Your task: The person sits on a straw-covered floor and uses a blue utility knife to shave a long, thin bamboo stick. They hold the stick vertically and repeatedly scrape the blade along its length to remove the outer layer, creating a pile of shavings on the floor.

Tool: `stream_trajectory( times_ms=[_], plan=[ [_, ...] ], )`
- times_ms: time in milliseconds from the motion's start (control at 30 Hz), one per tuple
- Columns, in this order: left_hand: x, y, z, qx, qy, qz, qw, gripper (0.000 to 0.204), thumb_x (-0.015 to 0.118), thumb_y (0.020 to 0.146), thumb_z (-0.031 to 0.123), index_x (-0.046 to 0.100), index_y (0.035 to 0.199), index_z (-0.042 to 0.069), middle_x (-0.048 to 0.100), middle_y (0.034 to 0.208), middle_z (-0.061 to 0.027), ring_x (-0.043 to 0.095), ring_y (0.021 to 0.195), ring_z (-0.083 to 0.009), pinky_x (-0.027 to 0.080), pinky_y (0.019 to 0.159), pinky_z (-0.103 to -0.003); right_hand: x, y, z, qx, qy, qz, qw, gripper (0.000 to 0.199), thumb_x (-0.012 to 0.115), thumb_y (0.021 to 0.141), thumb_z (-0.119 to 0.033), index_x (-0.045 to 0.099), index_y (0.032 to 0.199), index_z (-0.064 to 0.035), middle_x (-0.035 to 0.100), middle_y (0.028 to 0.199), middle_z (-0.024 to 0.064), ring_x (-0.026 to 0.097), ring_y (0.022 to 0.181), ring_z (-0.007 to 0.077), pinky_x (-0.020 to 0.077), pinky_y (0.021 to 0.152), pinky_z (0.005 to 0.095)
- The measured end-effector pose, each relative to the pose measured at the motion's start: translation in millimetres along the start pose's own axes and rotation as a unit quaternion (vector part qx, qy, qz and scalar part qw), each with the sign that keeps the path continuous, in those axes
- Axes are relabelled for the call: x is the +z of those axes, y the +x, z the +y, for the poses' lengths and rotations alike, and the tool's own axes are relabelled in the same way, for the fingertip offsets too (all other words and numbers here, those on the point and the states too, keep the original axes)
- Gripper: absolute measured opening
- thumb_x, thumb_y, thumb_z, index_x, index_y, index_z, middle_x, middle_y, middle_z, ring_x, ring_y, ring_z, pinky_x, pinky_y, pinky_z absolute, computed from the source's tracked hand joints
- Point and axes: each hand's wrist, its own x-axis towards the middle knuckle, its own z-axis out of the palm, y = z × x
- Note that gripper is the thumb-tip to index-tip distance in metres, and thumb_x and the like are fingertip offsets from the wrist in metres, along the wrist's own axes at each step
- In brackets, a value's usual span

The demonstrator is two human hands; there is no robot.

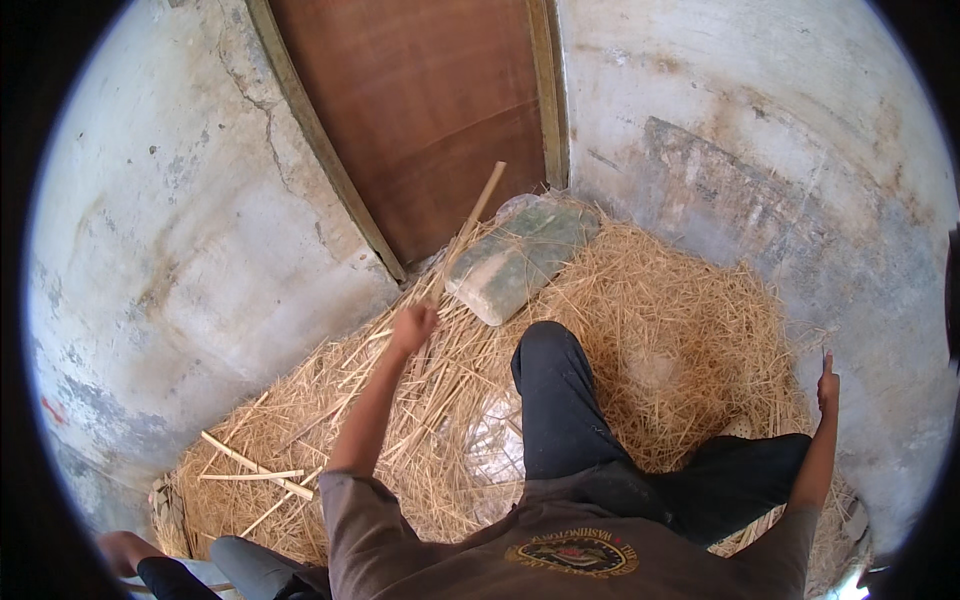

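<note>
My left hand [414, 328] is closed round a pale split-bamboo stick [475, 217], which slants up and to the right in front of the brown door. Out at the far right, beside the wall, my right hand [828, 388] is closed on a thin dark tool [825, 358]. It looks like a narrow blade, too small to name surely. Loose straw [690, 330] covers the floor beneath both hands. Several more bamboo strips [425, 385] lie over the straw just below my left hand.
A worn stone slab [525, 255] lies before the brown door [410, 110]. Stained plaster walls [200, 250] rise on both sides. More bamboo strips [260, 472] lie crossed at the left. Another person's hand [128, 550] and knee [255, 565] show at the lower left.
</note>
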Motion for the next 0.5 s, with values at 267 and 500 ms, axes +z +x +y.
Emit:
stream_trajectory(
  times_ms=[267, 500],
  plan=[
    [3, 14, 49, -0.036, 0.108, 0.223, 0.968, 0.041, 0.068, 0.081, 0.029, 0.064, 0.106, -0.004, 0.065, 0.100, -0.0238, 0.062, 0.095, -0.0385, 0.049, 0.083, -0.045, -34, -63, 6, -0.056, 0.021, 0.101, 0.993, 0.083, 0.035, 0.085, -0.076, 0.037, 0.043, -0.0044, 0.035, 0.043, 0.0050, 0.035, 0.043, 0.0196, 0.0301, 0.048, 0.0385],
    [125, 15, 205, 0.031, -0.084, -0.050, 0.995, 0.049, 0.066, 0.082, 0.040, 0.066, 0.108, -0.002, 0.067, 0.101, -0.0227, 0.064, 0.100, -0.0360, 0.049, 0.088, -0.038, -48, -165, 189, -0.120, -0.040, 0.206, 0.970, 0.058, 0.032, 0.100, -0.046, 0.065, 0.097, 0.0027, 0.046, 0.060, 0.0071, 0.038, 0.053, 0.0200, 0.0353, 0.054, 0.0400]
  ],
)
